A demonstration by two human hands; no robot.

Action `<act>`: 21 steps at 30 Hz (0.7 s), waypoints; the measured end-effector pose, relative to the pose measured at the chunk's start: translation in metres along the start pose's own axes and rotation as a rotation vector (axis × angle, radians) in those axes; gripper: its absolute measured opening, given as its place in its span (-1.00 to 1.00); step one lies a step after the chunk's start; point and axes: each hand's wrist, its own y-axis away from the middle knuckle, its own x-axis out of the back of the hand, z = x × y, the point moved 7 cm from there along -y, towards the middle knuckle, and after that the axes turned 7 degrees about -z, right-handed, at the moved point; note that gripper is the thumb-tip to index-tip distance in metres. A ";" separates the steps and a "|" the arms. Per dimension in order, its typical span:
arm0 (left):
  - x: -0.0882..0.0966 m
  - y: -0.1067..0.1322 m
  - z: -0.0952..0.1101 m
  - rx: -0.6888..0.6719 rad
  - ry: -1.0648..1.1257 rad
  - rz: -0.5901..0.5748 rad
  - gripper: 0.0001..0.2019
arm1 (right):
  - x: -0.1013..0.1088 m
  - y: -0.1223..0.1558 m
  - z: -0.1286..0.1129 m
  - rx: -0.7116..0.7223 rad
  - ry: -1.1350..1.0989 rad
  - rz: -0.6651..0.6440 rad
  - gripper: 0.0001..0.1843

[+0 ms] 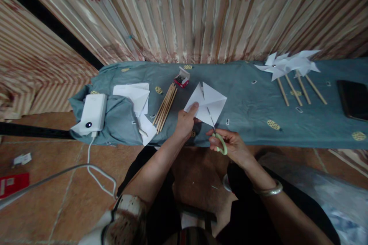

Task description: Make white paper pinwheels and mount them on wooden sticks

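My left hand (pixel 186 120) pinches the lower left edge of a white square of paper (pixel 207 101) with cuts toward its centre, held just above the blue-grey cloth (pixel 244 99). My right hand (pixel 228 146) is closed round the pale green handles of a pair of scissors (pixel 216 132). The blades point up into the paper from its lower edge.
A bundle of wooden sticks (pixel 165 107) lies left of the paper, beside a small open box of pins (pixel 181 78). White paper pieces (pixel 135 97) and a white power bank (pixel 92 113) with cable lie further left. Finished paper pinwheels (pixel 289 65) on sticks and a dark phone (pixel 354 99) are at right.
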 end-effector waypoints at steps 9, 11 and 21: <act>-0.001 0.002 -0.001 0.043 0.026 0.009 -0.67 | -0.001 0.000 -0.002 0.004 -0.007 -0.008 -0.59; -0.001 0.003 -0.001 0.051 0.031 0.006 -0.67 | -0.001 0.000 -0.003 0.003 -0.004 -0.008 -0.58; -0.002 0.003 0.000 0.048 0.042 0.003 -0.66 | -0.001 0.000 -0.002 -0.004 -0.012 -0.011 -0.55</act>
